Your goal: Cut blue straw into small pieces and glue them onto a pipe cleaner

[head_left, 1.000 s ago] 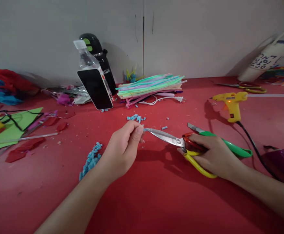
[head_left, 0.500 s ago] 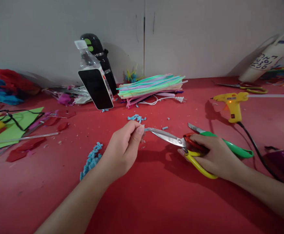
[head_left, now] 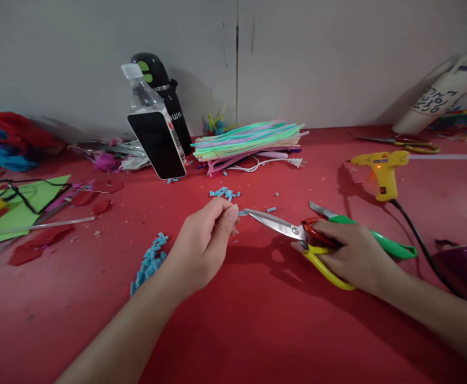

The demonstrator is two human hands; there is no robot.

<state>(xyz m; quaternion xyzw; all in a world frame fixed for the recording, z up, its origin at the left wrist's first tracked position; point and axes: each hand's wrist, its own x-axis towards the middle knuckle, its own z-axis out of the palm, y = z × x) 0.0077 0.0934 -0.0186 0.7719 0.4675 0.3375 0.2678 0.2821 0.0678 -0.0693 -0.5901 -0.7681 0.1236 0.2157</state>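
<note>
Between thumb and fingers, my left hand (head_left: 205, 248) pinches a short light-blue pipe cleaner (head_left: 242, 213), whose end sticks out to the right. My right hand (head_left: 349, 250) is wrapped round the red and yellow handles of a pair of scissors (head_left: 279, 225). The blades point left and their tips meet the free end of the blue piece. Just behind lies a loose group of cut blue pieces (head_left: 223, 193), with a single piece (head_left: 271, 209) beyond the blades. A larger pile of blue pieces (head_left: 149, 264) is beside my left wrist.
A green utility knife (head_left: 389, 244) lies beyond my right hand, near a yellow glue gun (head_left: 389, 168) with its cord. At the back are a pipe cleaner bundle (head_left: 249, 141), a phone (head_left: 157, 144) leaning on bottles, and other scissors (head_left: 413, 144). Green paper (head_left: 37, 194) is at left.
The scissors' handles have come slightly closer together and the blades look more nearly closed. My left hand keeps its pinch in nearly the same place.
</note>
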